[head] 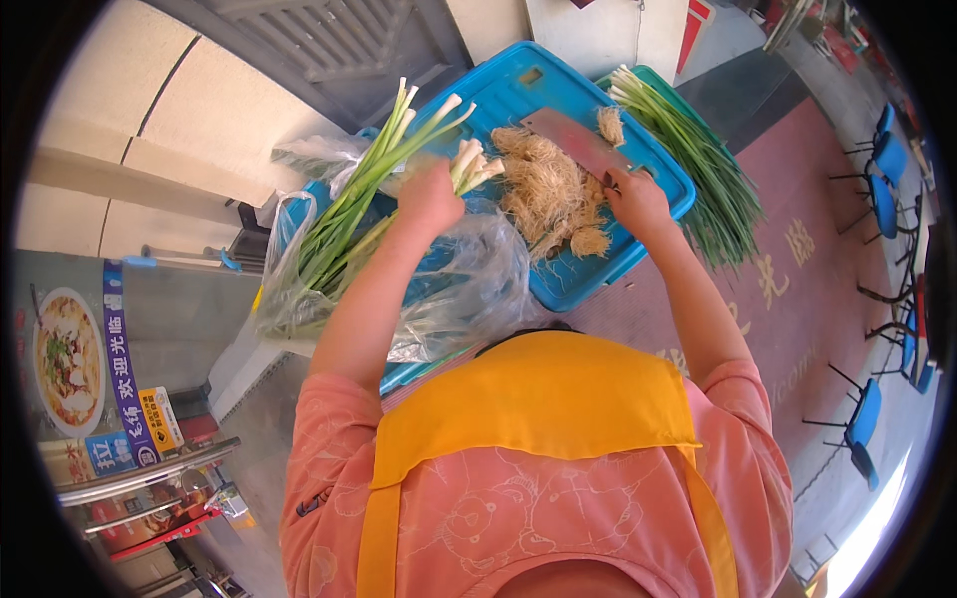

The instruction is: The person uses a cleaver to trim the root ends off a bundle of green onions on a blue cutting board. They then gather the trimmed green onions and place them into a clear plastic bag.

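Observation:
In my right hand (639,200) is the handle of a cleaver (576,142), its broad blade lying over the blue plastic lid (493,86). My left hand (430,194) grips a few scallions (471,166) by their white ends, which point toward the cleaver side. Between the hands sits a heap of cut-off scallion roots (546,187), with one loose root tuft (611,125) beyond the blade. More long scallions (359,194) lean beside my left hand, partly inside a clear plastic bag (478,276).
A green container (650,75) at the right holds a bundle of scallions (688,164) whose leaves hang over its side. Several blue chairs (863,415) stand far right on the grey floor. A red mat (792,202) with writing spreads below. Tiled wall (179,97) borders the left.

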`<state>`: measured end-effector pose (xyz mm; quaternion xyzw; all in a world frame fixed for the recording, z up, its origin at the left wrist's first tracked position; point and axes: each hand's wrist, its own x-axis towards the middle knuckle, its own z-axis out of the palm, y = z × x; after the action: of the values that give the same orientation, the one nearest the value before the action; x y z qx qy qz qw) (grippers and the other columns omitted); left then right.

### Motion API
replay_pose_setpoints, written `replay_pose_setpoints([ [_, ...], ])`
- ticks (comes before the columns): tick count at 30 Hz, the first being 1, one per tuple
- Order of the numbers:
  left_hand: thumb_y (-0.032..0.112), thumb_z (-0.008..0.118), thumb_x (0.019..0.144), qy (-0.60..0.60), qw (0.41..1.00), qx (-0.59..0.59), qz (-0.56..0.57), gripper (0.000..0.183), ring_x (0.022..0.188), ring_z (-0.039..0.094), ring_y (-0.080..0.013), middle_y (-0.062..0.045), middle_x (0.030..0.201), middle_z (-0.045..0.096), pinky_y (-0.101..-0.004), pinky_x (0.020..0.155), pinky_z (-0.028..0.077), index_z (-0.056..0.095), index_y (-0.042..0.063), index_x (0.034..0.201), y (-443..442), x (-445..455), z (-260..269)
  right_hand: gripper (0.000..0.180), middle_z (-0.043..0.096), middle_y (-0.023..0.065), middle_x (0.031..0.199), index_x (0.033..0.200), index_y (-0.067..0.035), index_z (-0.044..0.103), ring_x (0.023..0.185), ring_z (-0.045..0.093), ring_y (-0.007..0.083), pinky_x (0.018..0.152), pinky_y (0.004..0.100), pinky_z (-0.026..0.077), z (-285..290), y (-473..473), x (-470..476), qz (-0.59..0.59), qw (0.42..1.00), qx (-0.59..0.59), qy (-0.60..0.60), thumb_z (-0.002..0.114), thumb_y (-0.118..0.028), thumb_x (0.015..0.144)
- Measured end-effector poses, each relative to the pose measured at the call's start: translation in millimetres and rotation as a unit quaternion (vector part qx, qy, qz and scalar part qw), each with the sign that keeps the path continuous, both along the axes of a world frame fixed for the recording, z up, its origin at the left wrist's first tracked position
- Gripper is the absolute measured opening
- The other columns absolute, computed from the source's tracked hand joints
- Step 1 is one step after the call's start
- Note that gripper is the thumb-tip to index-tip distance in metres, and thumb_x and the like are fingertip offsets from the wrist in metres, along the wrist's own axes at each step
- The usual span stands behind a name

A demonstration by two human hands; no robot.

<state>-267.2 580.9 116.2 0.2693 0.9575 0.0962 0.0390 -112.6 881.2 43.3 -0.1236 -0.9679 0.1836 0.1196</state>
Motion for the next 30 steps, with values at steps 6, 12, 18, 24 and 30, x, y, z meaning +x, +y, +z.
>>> replay_pose_setpoints([
  [6,0.013,0.073,0.069,-0.025,0.996,0.077,0.02,0.055,0.096,0.067,-0.0393,-0.022,0.103,0.068,-0.0438,0.085,0.052,0.058,0.003,0.121,-26.0,7.0,64.4,0.021,0.069,0.0176,0.096,0.105,-0.008,0.067,0.099,0.062,0.0373,0.08,0.0478,0.053,7.6,-2.3,2.8,0.0,0.999,-0.008,-0.034,0.069,-0.016,0.086],
  [12,0.005,0.075,0.069,-0.124,0.974,0.186,0.015,0.061,0.094,0.066,-0.0218,-0.013,0.104,0.07,-0.0343,0.086,0.052,0.057,0.002,0.127,-51.9,11.4,96.8,0.026,0.069,0.0191,0.099,0.111,-0.003,0.07,0.088,0.067,0.0355,0.076,0.0406,0.055,56.9,-20.1,-4.6,0.079,0.989,-0.089,0.085,0.069,-0.014,0.088],
  [18,0.009,0.075,0.067,-0.112,0.969,0.22,-0.004,0.047,0.092,0.065,-0.0361,-0.02,0.099,0.068,-0.0404,0.085,0.051,0.061,0.001,0.111,-52.1,39.6,96.0,0.029,0.069,0.0146,0.09,0.104,0.003,0.069,0.08,0.069,0.0201,0.07,0.0316,0.056,128.2,-111.8,-31.1,0.203,0.904,-0.331,0.178,0.078,-0.016,0.085],
  [24,0.007,0.075,0.067,-0.168,0.969,0.179,-0.031,0.047,0.087,0.066,-0.0268,-0.016,0.097,0.068,-0.0355,0.082,0.051,0.061,-0.001,0.112,-43.5,43.9,78.4,0.027,0.066,0.0052,0.076,0.098,0.003,0.07,0.068,0.06,0.01,0.058,0.0263,0.048,108.1,-142.1,-46.0,0.188,0.907,-0.376,0.022,0.08,-0.017,0.084],
  [30,0.013,0.076,0.065,-0.17,0.973,0.138,-0.07,0.051,0.088,0.067,-0.0327,-0.02,0.096,0.068,-0.0388,0.081,0.052,0.061,0.0,0.111,-36.5,42.4,46.6,0.015,0.068,0.0029,0.077,0.095,0.001,0.071,0.06,0.055,0.007,0.054,0.0229,0.046,65.0,-149.5,-25.3,0.048,0.822,-0.567,0.027,0.071,-0.013,0.091],
])
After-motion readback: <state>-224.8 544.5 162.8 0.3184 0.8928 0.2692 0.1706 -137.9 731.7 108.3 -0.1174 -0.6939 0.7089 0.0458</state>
